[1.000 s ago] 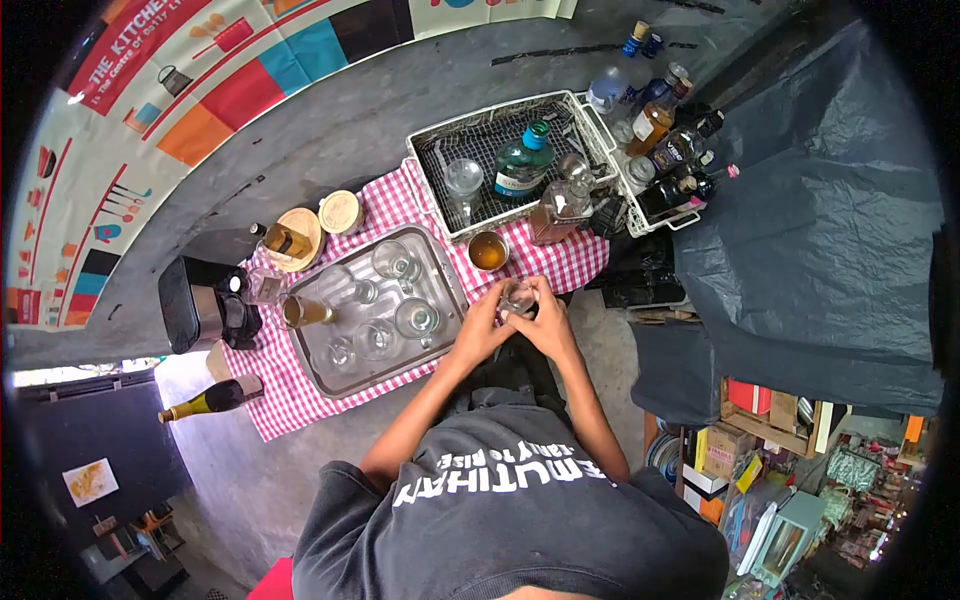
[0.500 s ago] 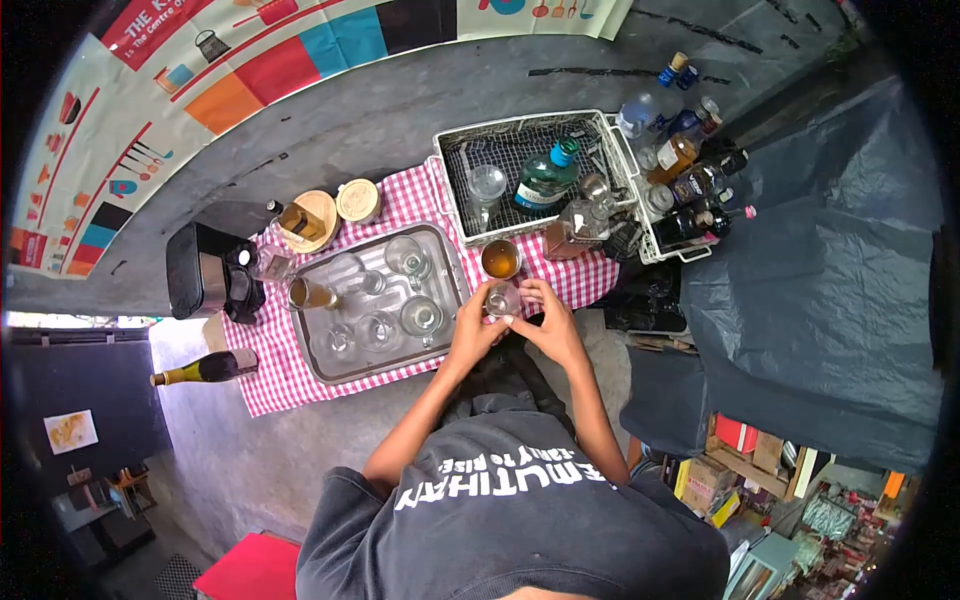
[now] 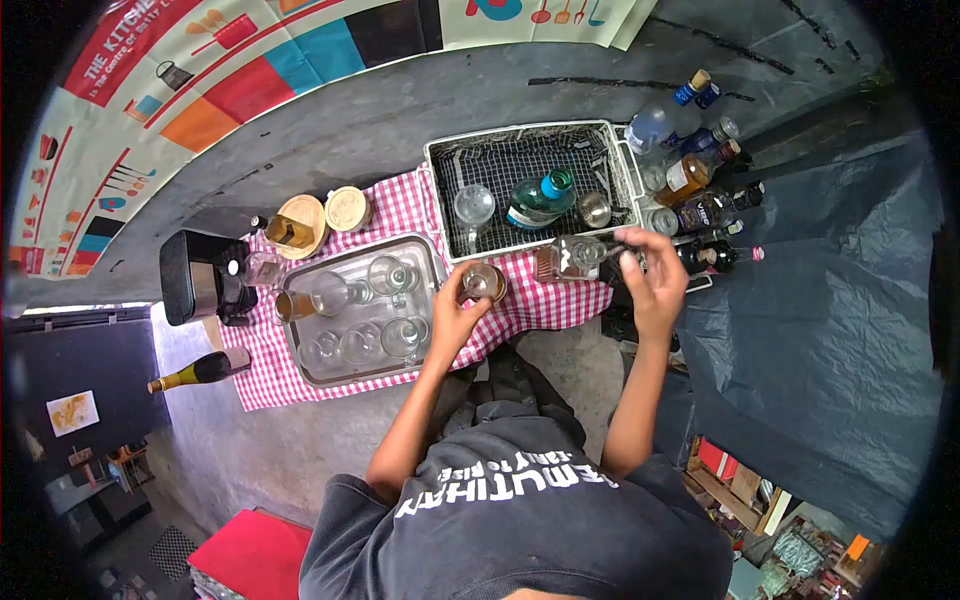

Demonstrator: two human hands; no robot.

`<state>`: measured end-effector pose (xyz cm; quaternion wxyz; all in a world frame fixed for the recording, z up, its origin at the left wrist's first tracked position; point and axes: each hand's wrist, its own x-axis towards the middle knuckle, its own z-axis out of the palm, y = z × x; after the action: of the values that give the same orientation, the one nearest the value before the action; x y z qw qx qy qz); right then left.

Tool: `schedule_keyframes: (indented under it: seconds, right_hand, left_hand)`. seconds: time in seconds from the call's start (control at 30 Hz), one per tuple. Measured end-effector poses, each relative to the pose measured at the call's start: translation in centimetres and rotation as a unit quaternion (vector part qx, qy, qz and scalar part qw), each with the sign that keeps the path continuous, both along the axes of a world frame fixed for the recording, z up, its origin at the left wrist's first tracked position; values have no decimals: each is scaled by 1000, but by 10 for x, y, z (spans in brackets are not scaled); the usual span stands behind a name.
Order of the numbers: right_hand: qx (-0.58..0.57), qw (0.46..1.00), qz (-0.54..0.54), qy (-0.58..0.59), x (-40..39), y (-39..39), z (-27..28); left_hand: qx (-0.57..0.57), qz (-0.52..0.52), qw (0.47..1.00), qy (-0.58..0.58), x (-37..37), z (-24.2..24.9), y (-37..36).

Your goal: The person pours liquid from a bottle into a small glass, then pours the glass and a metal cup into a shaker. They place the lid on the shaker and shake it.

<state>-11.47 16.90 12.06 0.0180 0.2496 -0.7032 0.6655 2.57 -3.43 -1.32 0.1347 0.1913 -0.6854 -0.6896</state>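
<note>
My left hand [image 3: 458, 312] curls its fingers and thumb around a small clear glass [image 3: 483, 279] at the front edge of the checked cloth. In this view the glass overlaps the cup of amber liquid, which is mostly hidden behind it. My right hand [image 3: 655, 285] reaches out beyond the right end of the cloth, thumb and forefinger apart. Its fingertips are right by a black crumpled item [image 3: 625, 265] and the rim of the white wire basket [image 3: 535, 243]. Just left of those fingers lies a square clear glass bottle [image 3: 568, 258] with a brownish end.
A grey tray [image 3: 437, 262] holds several glass mugs and stemmed glasses. In the basket are a green bottle [image 3: 540, 200] and a tall clear glass [image 3: 474, 207]. Several liquor bottles [image 3: 685, 177] stand at right. A dark green bottle [image 3: 205, 369] and black appliance [image 3: 192, 280] are at left.
My right hand has let go of the small glass and moved right toward the black item and bottle. My left hand keeps the glass, now further left, over the amber cup.
</note>
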Motion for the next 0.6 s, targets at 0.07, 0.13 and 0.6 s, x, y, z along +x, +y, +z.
schedule_keyframes:
  seconds: [0.07, 0.13, 0.6]
  right_hand:
    - [168, 983, -44, 63, -30, -3, -5]
    - [276, 958, -20, 71, -55, -8, -12]
    - [282, 914, 287, -48, -133, -60, -102]
  left_hand:
    - [-2, 19, 1000, 16, -11, 9, 1]
    - [-3, 31, 999, 8, -21, 5, 0]
    - [2, 124, 992, 18, -49, -3, 7]
